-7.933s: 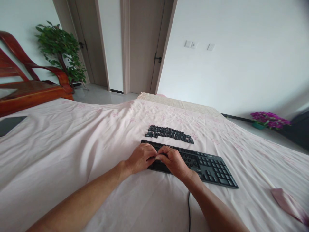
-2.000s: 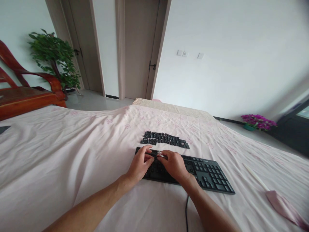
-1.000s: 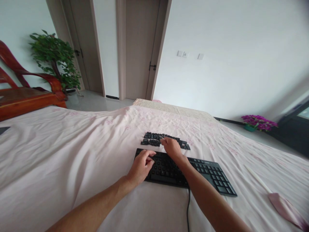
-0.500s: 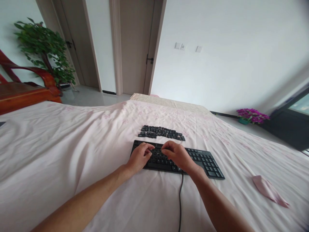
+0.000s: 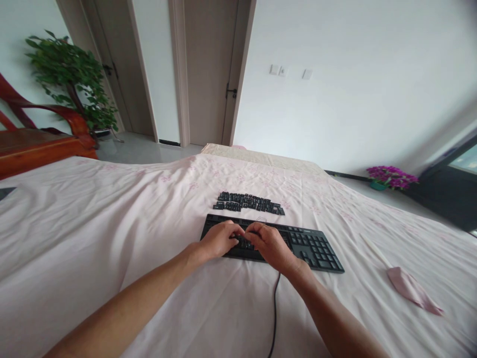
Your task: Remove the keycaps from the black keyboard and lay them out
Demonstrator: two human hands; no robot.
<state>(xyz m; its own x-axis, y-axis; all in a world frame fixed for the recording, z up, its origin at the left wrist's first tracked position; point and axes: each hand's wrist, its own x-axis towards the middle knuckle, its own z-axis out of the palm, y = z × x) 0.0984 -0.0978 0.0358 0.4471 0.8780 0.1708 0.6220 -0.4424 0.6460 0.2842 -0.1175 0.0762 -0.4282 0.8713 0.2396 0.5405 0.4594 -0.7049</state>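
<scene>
A black keyboard [image 5: 316,251] lies across the pink sheet, its typing area partly covered by my hands. Over its left half, my left hand [image 5: 222,237] is closed in a pinch; whatever lies between its fingertips is too small to tell. My right hand [image 5: 266,242] is curled beside it, the fingertips of both hands meeting above the keys. Thin wire loops, apparently of a wire keycap puller [image 5: 261,219], stick out behind the right fingers; its handle is hidden. Loose black keycaps [image 5: 248,202] lie in rows just beyond the keyboard.
A black cable [image 5: 275,313] runs from the keyboard toward me over the wrinkled sheet [image 5: 160,298]. At right lies a pink cloth piece [image 5: 413,291]. Farther off are a wooden chair [image 5: 48,144], a leafy plant [image 5: 70,79], purple flowers [image 5: 393,176] and a door [image 5: 208,74].
My right hand has moved left, and the wire loops with it. My left fingertips have shifted right, closing the gap between the hands. The view has shifted slightly.
</scene>
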